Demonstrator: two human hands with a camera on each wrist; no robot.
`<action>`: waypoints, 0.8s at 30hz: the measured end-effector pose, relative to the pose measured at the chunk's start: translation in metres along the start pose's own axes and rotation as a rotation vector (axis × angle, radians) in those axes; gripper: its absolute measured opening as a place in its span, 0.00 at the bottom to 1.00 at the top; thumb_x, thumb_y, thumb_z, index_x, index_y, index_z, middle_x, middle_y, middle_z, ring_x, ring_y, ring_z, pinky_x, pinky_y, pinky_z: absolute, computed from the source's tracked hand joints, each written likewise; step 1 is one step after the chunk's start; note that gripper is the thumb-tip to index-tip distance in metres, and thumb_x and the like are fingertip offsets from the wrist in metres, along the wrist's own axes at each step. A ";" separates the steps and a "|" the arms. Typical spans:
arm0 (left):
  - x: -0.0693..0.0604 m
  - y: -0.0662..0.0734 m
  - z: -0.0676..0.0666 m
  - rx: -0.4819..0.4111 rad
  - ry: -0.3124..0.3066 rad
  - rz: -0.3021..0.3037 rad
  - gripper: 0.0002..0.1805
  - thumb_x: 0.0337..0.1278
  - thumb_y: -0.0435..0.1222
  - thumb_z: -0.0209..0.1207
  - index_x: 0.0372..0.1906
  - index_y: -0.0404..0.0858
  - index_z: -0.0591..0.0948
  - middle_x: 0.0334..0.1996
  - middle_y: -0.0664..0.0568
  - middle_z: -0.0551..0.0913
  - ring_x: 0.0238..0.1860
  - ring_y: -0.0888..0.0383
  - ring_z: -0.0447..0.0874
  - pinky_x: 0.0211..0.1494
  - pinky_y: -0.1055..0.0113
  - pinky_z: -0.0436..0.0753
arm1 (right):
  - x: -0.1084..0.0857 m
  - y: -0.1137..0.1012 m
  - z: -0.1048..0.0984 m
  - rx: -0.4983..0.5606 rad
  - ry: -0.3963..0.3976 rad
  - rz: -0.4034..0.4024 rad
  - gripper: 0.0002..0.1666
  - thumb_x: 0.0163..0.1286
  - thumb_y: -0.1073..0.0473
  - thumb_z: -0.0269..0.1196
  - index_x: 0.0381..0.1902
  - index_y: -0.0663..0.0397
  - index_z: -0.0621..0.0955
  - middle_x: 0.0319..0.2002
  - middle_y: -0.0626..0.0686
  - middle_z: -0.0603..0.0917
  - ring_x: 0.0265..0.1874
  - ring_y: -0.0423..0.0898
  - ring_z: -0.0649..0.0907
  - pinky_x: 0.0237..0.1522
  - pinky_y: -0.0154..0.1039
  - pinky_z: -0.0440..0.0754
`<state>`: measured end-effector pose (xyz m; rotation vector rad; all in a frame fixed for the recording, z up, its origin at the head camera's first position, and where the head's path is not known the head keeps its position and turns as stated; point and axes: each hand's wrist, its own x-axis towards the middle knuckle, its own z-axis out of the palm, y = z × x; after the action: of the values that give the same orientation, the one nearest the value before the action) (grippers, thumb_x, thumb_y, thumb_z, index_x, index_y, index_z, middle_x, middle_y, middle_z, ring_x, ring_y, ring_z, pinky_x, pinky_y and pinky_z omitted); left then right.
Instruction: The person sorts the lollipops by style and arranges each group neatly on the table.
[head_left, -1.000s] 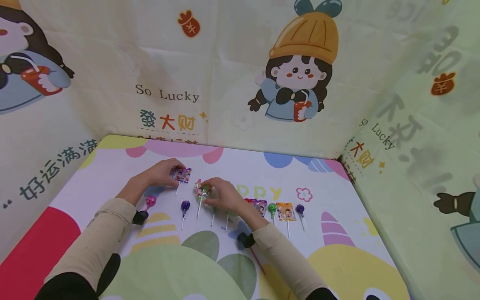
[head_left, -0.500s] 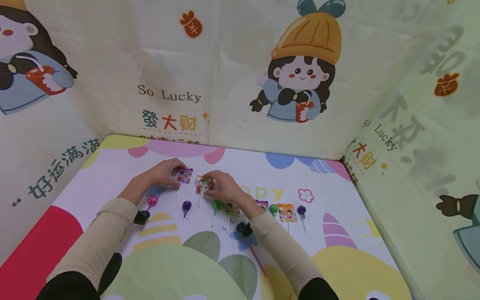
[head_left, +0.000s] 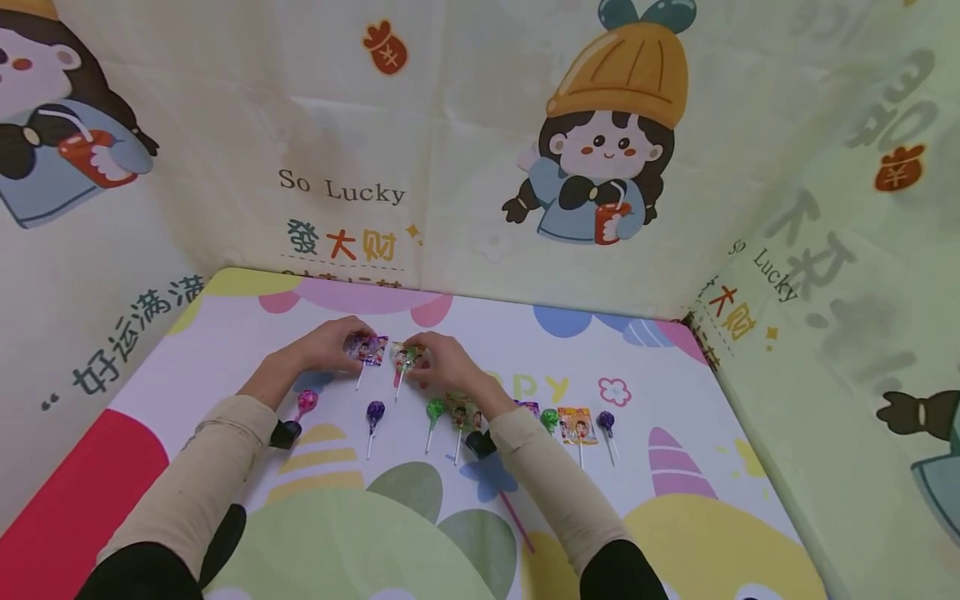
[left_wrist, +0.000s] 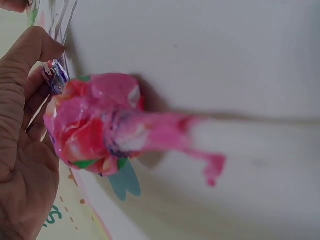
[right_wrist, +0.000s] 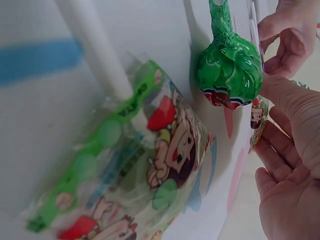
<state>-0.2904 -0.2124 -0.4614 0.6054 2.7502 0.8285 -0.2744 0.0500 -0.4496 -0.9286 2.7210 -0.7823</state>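
Observation:
Near the table's back, my left hand (head_left: 330, 346) holds a lollipop in a flat purple wrapper (head_left: 371, 350), its white stick pointing toward me. Close beside it on the right, my right hand (head_left: 447, 367) pinches a lollipop in a flat, clear-and-green printed wrapper (head_left: 406, 357). The two wrappers sit side by side with a narrow gap. In the left wrist view a pink ball lollipop (left_wrist: 95, 120) lies in front of the left hand (left_wrist: 25, 135). In the right wrist view a green ball lollipop (right_wrist: 230, 70) and a green-edged flat lollipop (right_wrist: 145, 160) lie before the right hand (right_wrist: 295, 145).
A purple ball lollipop (head_left: 375, 412) lies in front of the hands. To the right, partly behind the right forearm, are another green lollipop (head_left: 549, 418), an orange-wrapped lollipop (head_left: 577, 425) and a dark purple lollipop (head_left: 606, 422). A printed cloth wall (head_left: 465, 167) rises behind the table.
The right hand has moved away from me with its lollipop, bringing it level with the purple-wrapped one. More lollipops show below the right wrist. The left hand stays nearly still.

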 end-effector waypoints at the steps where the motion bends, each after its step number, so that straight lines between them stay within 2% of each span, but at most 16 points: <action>1: 0.000 0.000 0.000 -0.006 0.000 -0.002 0.33 0.51 0.34 0.74 0.64 0.33 0.76 0.62 0.37 0.77 0.65 0.38 0.72 0.73 0.39 0.67 | 0.002 0.000 0.000 0.000 -0.001 -0.002 0.30 0.68 0.56 0.71 0.66 0.53 0.78 0.62 0.52 0.82 0.45 0.44 0.82 0.63 0.40 0.77; 7: 0.000 -0.003 -0.001 -0.014 0.004 0.005 0.33 0.51 0.34 0.74 0.64 0.33 0.76 0.62 0.38 0.77 0.66 0.39 0.72 0.74 0.39 0.67 | 0.008 -0.002 -0.002 0.027 -0.017 0.037 0.31 0.68 0.55 0.71 0.67 0.54 0.78 0.64 0.52 0.81 0.64 0.48 0.78 0.71 0.43 0.72; 19: 0.001 -0.003 0.001 -0.017 0.008 0.016 0.33 0.50 0.34 0.74 0.63 0.32 0.77 0.60 0.38 0.77 0.64 0.39 0.73 0.73 0.39 0.68 | 0.014 0.004 0.002 0.034 -0.024 0.072 0.30 0.67 0.55 0.72 0.65 0.54 0.78 0.62 0.52 0.82 0.65 0.48 0.78 0.71 0.41 0.72; 24: 0.001 -0.001 0.001 -0.019 0.000 -0.007 0.33 0.51 0.34 0.74 0.64 0.33 0.76 0.62 0.38 0.77 0.65 0.39 0.72 0.74 0.40 0.68 | 0.015 0.004 0.002 0.040 -0.020 0.084 0.31 0.67 0.55 0.73 0.65 0.54 0.79 0.62 0.52 0.82 0.64 0.48 0.78 0.70 0.41 0.72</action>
<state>-0.2915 -0.2120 -0.4627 0.5913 2.7394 0.8517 -0.2878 0.0425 -0.4532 -0.8044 2.6978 -0.8037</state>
